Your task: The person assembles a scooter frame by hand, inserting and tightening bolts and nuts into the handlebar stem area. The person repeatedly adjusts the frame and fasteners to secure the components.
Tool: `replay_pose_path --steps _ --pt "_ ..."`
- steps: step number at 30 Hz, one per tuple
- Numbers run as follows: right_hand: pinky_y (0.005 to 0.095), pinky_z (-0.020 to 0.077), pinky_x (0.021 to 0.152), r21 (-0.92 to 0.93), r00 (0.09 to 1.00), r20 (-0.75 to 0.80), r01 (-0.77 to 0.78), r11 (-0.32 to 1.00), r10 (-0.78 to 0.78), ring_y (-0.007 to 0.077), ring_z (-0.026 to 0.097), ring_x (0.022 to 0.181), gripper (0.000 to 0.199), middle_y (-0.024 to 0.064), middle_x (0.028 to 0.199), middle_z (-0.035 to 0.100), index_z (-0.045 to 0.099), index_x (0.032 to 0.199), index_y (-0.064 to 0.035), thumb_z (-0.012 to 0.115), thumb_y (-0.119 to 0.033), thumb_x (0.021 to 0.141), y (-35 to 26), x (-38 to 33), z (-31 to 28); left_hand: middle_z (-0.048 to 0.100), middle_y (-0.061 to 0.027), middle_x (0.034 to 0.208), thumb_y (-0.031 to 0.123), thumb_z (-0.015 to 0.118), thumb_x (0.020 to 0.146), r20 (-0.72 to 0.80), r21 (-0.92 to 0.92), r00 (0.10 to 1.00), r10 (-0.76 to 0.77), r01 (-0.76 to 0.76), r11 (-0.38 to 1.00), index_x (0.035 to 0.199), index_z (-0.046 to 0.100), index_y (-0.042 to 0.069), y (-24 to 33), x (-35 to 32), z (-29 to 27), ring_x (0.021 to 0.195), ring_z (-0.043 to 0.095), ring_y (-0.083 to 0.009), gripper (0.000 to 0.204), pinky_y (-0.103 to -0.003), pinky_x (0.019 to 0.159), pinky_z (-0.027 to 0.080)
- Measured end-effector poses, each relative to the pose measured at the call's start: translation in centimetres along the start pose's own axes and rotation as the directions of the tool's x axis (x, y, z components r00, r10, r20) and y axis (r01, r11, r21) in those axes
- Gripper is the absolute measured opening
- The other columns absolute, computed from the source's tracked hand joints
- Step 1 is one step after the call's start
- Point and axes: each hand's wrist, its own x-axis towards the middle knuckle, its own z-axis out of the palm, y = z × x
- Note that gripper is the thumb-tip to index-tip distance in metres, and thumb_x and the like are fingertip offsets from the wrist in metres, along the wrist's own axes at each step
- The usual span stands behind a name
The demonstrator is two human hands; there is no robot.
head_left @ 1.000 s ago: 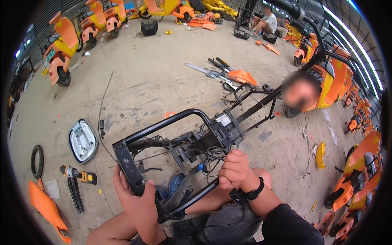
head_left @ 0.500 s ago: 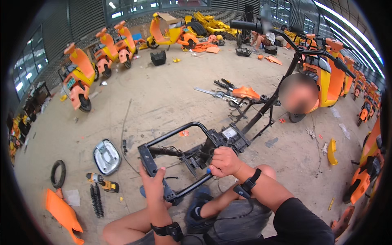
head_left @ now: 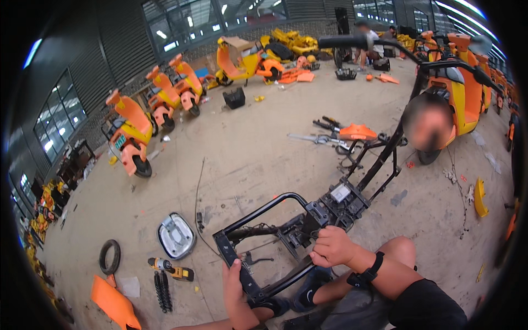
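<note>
Where left grip point(head_left: 234, 283) holds, frame point(head_left: 316, 214) extends forward-right.

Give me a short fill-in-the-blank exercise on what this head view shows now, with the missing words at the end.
1. The left hand grips a metal frame whose colour is ____.
2. The right hand is curled into a ____.
3. In the picture, the black tire lies to the ____ (left or right) of the drill.
4. The curved panel lying at the far right is coloured ____.

Missing words: black; fist; left; yellow.
</note>
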Motion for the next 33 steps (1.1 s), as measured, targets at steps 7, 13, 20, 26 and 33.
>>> replay_pose_path --steps 7,13,20,26,33 --pt "0.0326 0.0335 0.053 0.041 1.0 0.014 -0.013 0.999 0.013 0.0173 0.045 0.058 0.024 -0.002 0.061 0.042 0.052 0.061 -0.0151 0.071 -0.019 0.075 -0.2 -1.9 -0.1 0.062 -0.0087 0.114 0.026 0.064 0.093 -0.098 0.065 0.995 -0.019 0.026 0.998 0.122 0.06 0.001 1.2 -0.9 1.8 0.099 0.056 -0.0162 0.039 -0.03 0.086 0.046" --pt "0.0327 0.0298 0.055 0.022 0.999 -0.013 -0.047 0.999 0.047 0.0174 0.042 0.057 0.027 -0.0024 0.059 0.039 0.048 0.059 -0.0163 0.07 -0.023 0.073 0.3 -1.5 0.7 0.06 -0.0189 0.128 0.022 0.063 0.094 -0.074 -0.06 0.997 -0.002 -0.002 0.998 0.124 0.057 -0.005 1.8 0.3 2.6 0.115 0.061 -0.0262 0.041 -0.035 0.093 0.047" --pt "0.0309 0.0279 0.053 0.063 0.995 -0.024 -0.095 0.993 0.097 0.0162 0.042 0.056 0.039 -0.0022 0.058 0.035 0.038 0.054 -0.0163 0.073 -0.022 0.071 0.5 -1.5 0.7 0.058 -0.0234 0.125 0.026 0.062 0.092 -0.11 -0.041 0.993 0.05 -0.055 0.998 0.112 0.056 -0.006 1.3 0.9 2.8 0.094 0.059 -0.0182 0.039 -0.028 0.078 0.049" --pt "0.0328 0.0302 0.055 0.046 0.975 -0.16 -0.147 0.988 0.153 0.0177 0.043 0.057 0.039 -0.0021 0.058 0.037 0.037 0.054 -0.0153 0.074 -0.019 0.067 1.5 -0.3 1.1 0.064 -0.0214 0.111 0.039 0.063 0.095 -0.072 0.091 0.994 0.08 -0.074 0.993 0.105 0.058 -0.006 3.3 3.4 4.2 0.084 0.064 -0.0209 0.046 -0.031 0.066 0.056" --pt "0.034 0.0303 0.056 -0.04 0.952 -0.239 -0.206 0.978 0.191 0.0181 0.045 0.059 0.037 -0.0025 0.058 0.04 0.039 0.055 -0.0156 0.075 -0.018 0.064 3.4 1.9 1.5 0.066 -0.007 0.084 0.038 0.059 0.097 0.118 0.249 0.988 0.103 -0.13 0.96 0.114 0.064 -0.008 5.0 10.8 5.1 0.067 0.061 -0.0135 0.049 -0.024 0.06 0.048"
